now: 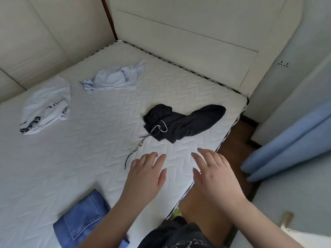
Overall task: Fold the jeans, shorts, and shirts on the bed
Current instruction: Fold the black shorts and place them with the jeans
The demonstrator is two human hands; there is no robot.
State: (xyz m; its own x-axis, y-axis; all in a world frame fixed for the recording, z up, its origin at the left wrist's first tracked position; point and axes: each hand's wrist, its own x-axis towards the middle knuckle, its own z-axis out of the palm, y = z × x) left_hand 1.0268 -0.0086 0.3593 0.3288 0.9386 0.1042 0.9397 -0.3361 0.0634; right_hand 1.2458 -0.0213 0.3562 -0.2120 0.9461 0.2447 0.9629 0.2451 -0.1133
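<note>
Head view: 1 folded jeans (81, 219) near edge of bed (71, 167), 1 dark shorts (180, 122), 2 crumpled shirts: white (44, 108), pale blue (114, 77). Left hand (145, 174) & right hand (215, 174) flat-fingered, holding nothing; shorts just beyond both.

Bare forearms, no sleeves, left hand (146, 173) and right hand (214, 173) without gloves; dark shorts (180, 235) with a pale print, possibly scribbled lines, and a yellow-green shoe (177, 212) peeking below.

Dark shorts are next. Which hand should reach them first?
Probably right: the right hand hovers open nearer the dark shorts; the left hand sits nearer their drawstring.
</note>
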